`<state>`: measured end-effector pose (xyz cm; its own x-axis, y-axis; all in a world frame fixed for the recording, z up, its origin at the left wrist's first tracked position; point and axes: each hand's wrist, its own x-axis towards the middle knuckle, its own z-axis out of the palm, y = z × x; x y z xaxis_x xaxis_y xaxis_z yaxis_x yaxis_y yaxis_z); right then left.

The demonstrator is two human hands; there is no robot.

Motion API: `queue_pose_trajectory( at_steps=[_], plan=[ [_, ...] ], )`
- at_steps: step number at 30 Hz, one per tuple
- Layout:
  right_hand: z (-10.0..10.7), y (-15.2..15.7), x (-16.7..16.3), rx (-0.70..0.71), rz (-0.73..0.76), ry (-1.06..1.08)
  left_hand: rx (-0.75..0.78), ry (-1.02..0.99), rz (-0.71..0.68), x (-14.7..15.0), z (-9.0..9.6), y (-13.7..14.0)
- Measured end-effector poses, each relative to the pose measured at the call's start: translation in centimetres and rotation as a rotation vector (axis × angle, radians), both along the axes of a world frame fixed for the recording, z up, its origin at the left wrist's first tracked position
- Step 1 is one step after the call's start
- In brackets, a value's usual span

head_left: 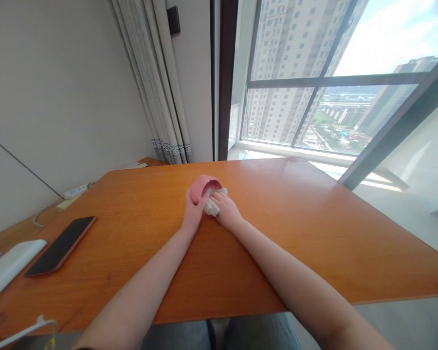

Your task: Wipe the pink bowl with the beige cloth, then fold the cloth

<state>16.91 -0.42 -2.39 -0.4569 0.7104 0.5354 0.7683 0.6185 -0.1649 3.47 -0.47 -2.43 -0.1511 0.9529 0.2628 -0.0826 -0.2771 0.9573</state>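
A pink hollow container (200,186), perhaps a cup or small bowl, is tilted over the middle of the wooden table (277,218), its opening facing the right and front. My left hand (193,210) is wrapped round its left side, thumb near the rim. My right hand (226,209) is closed on a crumpled white cloth or tissue (212,209) at the container's mouth. Part of the white material reaches into the opening, and some sticks out beyond my fingers. The container's inside and underside are mostly hidden by my hands.
A dark-screened phone (63,245) lies on the table's left, beside a white flat object (12,265). A white cable (25,330) crosses the near left corner. A power strip (76,191) sits beyond the left edge. Curtain (160,82) and windows stand behind.
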Motion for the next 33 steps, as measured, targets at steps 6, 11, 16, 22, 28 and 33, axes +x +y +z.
queue_pose_trajectory(
  at_steps=[6, 11, 16, 22, 28, 33],
  plan=[
    [-0.3, 0.5, -0.4, -0.006, 0.045, 0.038, 0.04, 0.031, 0.009, -0.4, 0.2, 0.4],
    [0.1, 1.0, 1.1, -0.025, 0.072, -0.06, 0.027, 0.246, 0.01, -1.2, 1.7, 0.7],
    [0.1, 0.7, 0.6, -0.008, 0.045, -0.033, 0.023, 0.149, 0.052, -0.5, 1.2, 0.2],
    [-0.5, 0.5, -0.7, -0.037, 0.09, 0.086, -0.012, 0.02, 0.089, 0.5, -0.9, -0.3],
    [-0.6, 1.0, 1.1, -0.068, 0.077, -0.003, 0.001, 0.186, 0.003, -0.7, 0.5, 0.2],
    [-0.4, 0.8, 0.9, -0.071, 0.059, -0.009, 0.006, 0.095, -0.004, -0.4, 0.2, 0.2]
  ],
)
